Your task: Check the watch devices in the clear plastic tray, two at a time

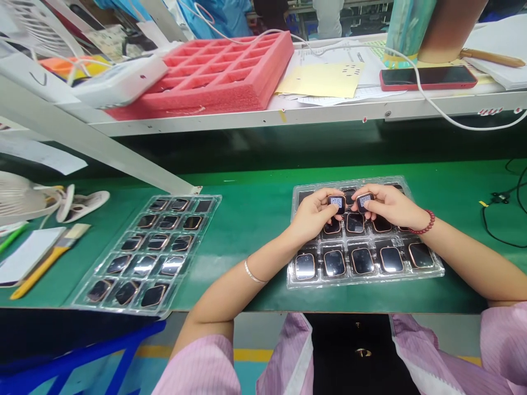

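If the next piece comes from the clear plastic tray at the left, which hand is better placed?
Left, probably: the left hand is nearer that clear plastic tray than the right hand. Each pinches a dark rounded-square piece with a white code patch, so the left likely needs freeing first.

Red foam tray on white shelf, yellow paper beside it, red-edged phone, white cable, yellow-handled brush

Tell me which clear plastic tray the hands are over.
The right tray, beneath both the left hand and right hand; the left tray lies apart, with no hand above it.
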The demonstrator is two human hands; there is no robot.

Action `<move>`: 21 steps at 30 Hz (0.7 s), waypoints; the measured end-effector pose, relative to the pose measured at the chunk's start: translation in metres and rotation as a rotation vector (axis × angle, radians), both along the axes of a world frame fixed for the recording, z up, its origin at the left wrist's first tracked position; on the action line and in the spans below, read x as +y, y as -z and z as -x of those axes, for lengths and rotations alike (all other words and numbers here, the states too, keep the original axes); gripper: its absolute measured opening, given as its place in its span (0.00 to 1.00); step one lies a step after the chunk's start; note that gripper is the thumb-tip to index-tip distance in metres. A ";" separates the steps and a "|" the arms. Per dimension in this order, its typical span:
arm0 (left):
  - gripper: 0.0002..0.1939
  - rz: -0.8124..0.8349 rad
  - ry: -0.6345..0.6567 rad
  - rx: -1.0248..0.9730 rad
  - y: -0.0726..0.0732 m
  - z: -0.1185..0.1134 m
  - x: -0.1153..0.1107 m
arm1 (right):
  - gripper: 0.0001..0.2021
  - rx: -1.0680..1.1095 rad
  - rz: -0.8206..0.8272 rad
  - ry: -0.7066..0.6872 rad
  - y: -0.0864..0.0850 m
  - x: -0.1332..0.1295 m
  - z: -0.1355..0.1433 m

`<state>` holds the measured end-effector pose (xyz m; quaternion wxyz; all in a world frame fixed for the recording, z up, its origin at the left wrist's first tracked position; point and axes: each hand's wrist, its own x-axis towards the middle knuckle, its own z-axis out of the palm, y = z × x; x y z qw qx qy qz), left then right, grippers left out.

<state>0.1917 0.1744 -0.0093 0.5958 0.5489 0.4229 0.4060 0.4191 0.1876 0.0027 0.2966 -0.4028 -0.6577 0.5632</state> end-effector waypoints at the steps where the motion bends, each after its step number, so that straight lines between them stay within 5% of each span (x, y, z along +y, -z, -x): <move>1: 0.14 0.004 0.001 -0.003 0.000 0.000 0.000 | 0.11 0.000 -0.003 0.002 0.000 0.000 0.000; 21: 0.15 -0.014 0.038 -0.011 0.004 0.001 0.002 | 0.10 -0.026 -0.004 -0.004 0.000 -0.001 0.001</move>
